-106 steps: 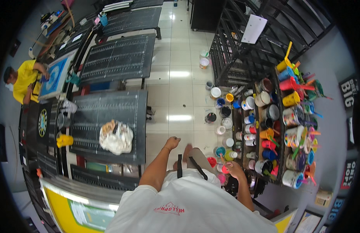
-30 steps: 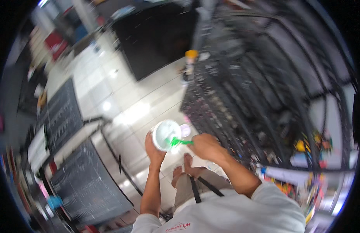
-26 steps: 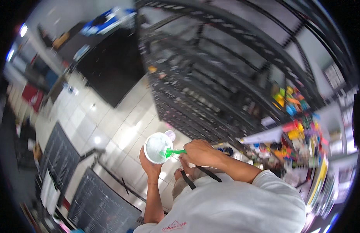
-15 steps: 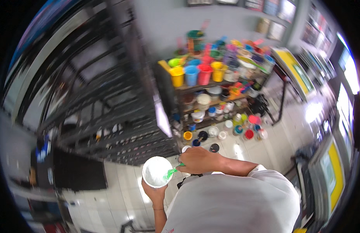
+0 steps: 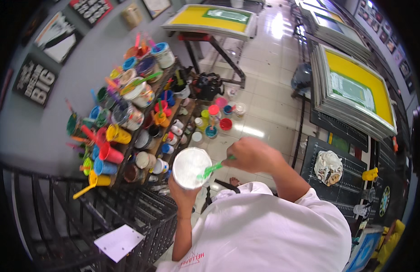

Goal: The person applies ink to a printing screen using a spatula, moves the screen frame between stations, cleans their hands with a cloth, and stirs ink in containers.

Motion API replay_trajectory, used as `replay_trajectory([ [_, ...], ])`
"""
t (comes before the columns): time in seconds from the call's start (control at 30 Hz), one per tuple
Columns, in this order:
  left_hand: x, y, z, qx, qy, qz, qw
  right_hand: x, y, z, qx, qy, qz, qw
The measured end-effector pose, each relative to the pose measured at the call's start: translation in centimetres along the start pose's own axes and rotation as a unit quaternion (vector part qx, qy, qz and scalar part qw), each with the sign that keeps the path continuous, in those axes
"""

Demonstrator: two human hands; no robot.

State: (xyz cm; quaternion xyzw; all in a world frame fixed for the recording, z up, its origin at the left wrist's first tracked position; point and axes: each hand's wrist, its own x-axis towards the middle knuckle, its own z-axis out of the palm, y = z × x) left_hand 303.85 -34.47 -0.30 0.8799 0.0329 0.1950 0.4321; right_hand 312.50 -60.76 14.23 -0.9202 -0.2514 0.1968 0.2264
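My left hand [image 5: 183, 196] is wrapped round the lower side of a white round tub [image 5: 176, 177], held up in front of my body. Inside it is a smooth white paste [image 5: 190, 163] that looks like paint or ink. Closed over the end of a green plastic stirring stick [image 5: 214, 168] is my right hand [image 5: 254, 156], to the right of the tub. The stick slants down over the near right rim, and its lower end lies in the white paste.
At the left, a wooden shelf [image 5: 144, 131] is crowded with colourful cups and tubs. Below it stands a black wire rack [image 5: 149, 213]. Several open paint pots [image 5: 225, 124] sit on the tiled floor ahead. Stacked yellow-and-green screen frames [image 5: 355, 86] and a black worktable [image 5: 309, 156] line the right.
I have turned to the right, so the shelf now lies at my left and the screen frames show at my right. Both hands keep the tub and stick.
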Motion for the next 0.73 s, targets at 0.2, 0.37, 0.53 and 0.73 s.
replay_trajectory([
  [0.2,13.7,3.5,14.1,0.015,-0.113,0.148,0.982,-1.3,10.1,-7.3,0.006,0.165,0.158,0.973],
  [0.37,23.9,7.0,23.9,-0.044,-0.129,0.246,0.96,1.8,15.2,-15.8,-0.031,0.073,0.278,0.957],
  [0.53,33.3,10.5,33.2,-0.059,-0.097,0.311,0.944,6.2,21.7,-22.6,-0.12,0.153,0.272,0.942],
  [0.73,44.8,15.6,43.6,-0.069,-0.098,0.297,0.947,12.4,29.9,-32.9,-0.218,0.224,0.251,0.916],
])
